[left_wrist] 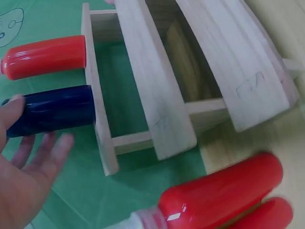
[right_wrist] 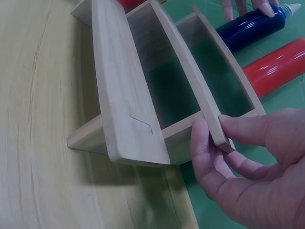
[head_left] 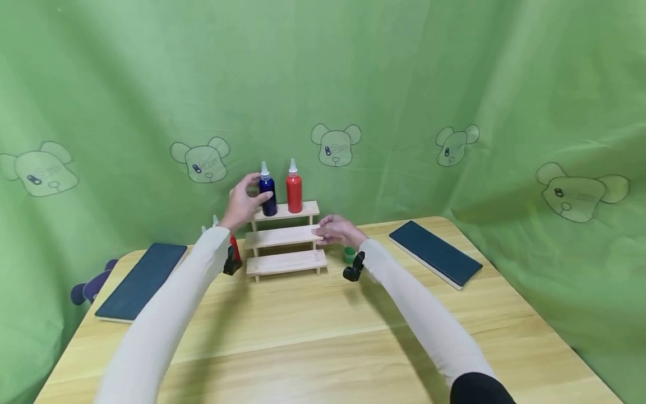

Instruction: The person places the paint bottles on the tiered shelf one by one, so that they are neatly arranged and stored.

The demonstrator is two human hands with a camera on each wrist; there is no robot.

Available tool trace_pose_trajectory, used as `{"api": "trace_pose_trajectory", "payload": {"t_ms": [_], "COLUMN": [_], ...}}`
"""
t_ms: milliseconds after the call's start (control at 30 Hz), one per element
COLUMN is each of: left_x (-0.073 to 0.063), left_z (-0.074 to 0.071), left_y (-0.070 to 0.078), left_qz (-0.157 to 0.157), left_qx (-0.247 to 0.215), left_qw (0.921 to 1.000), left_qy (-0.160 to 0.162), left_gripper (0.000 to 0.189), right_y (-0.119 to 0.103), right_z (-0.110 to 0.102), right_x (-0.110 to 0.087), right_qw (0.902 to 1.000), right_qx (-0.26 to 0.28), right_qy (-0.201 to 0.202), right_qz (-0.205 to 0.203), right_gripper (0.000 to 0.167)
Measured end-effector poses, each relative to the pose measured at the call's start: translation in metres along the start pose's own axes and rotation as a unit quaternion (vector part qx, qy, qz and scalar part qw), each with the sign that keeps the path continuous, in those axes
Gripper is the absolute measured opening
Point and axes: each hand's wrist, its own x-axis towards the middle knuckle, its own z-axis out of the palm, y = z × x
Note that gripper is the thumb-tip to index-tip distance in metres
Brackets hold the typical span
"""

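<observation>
Blue squeeze bottle (head_left: 270, 206): upright on the top board of the three-tier wooden stand (head_left: 282, 236), its base appearing seated. Left hand (head_left: 244, 201): thumb across the bottle's near side, fingers partly spread around the other; firmness of hold cannot be told. Right hand (head_left: 340, 230): closed in a pinch on the right end of the middle board, presumably to steady the stand.

A red squeeze bottle (head_left: 295, 194) stands just beside the blue one, a narrow gap between, limiting sideways movement. Two more red bottles (left_wrist: 221, 193) stand left of the stand, near the left forearm; a green tub (head_left: 350, 255) sits near the right wrist.

The table (head_left: 303, 342) has its far edge close behind the stand, against the green curtain (head_left: 383, 84); the wider room lies in front, between the forearms.
</observation>
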Motion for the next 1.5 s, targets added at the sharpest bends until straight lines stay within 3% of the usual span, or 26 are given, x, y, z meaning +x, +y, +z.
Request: {"api": "trace_pose_trajectory", "payload": {"t_ms": [200,433,767,933,1100,1300,1500], "left_x": [-0.007,-0.024,-0.042,-0.054,-0.070,-0.090,-0.102], "left_z": [-0.020,-0.041,-0.065,-0.083,-0.099,-0.105,-0.107], "left_y": [0.006,0.004,-0.008,-0.010,-0.024,-0.048,-0.060], "left_qz": [-0.008,0.024,0.065,0.052,0.035,0.012,0.011], "left_qx": [0.035,0.062,0.054,0.055,0.065,0.080,0.082], "left_qw": [0.9994,0.9978,0.9963,0.9964,0.9957,0.9949,0.9943], "left_qy": [-0.001,-0.002,0.017,0.037,0.056,0.060,0.067], "left_gripper": [0.085,0.067,0.047,0.046,0.046,0.045,0.043], "right_y": [-0.001,-0.002,0.000,0.001,0.000,0.001,0.003], "right_z": [0.007,0.001,-0.005,-0.004,-0.002,-0.002,-0.006], "right_x": [0.002,-0.005,-0.005,0.000,0.001,0.002,-0.002], "right_qw": [1.0000,0.9994,0.9994,0.9996,0.9999,0.9999,0.9996], "right_qx": [-0.002,-0.031,-0.028,-0.021,-0.010,-0.012,-0.023], "right_qy": [-0.005,-0.010,-0.015,-0.018,-0.001,-0.004,-0.017], "right_qz": [-0.002,-0.008,-0.012,-0.006,0.008,0.012,0.008], "right_gripper": [0.048,0.037,0.032,0.036,0.043,0.042,0.032]}}
